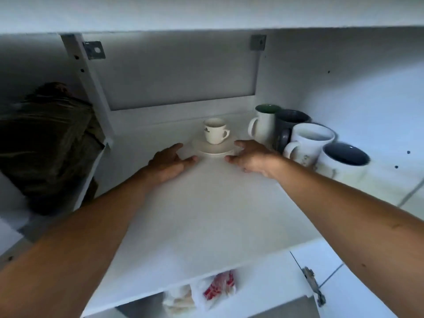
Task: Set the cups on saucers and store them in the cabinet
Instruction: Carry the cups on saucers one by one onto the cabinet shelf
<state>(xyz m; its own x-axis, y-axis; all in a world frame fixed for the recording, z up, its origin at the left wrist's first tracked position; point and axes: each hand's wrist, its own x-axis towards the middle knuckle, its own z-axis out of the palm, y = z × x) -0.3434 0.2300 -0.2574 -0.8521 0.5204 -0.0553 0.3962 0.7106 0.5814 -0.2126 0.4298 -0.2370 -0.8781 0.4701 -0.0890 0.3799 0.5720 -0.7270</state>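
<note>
A small white cup with a dark logo stands upright on a white saucer at the back of the white cabinet shelf. My left hand lies flat on the shelf just left of the saucer, fingers spread, fingertips close to its rim. My right hand is just right of the saucer with fingers apart, its fingertips at or touching the rim. Neither hand grips anything.
Several mugs stand along the right cabinet wall: a white one with green inside, a dark grey one, a white one and one with a dark interior. A dark bundle fills the left compartment. Packets lie on the lower shelf.
</note>
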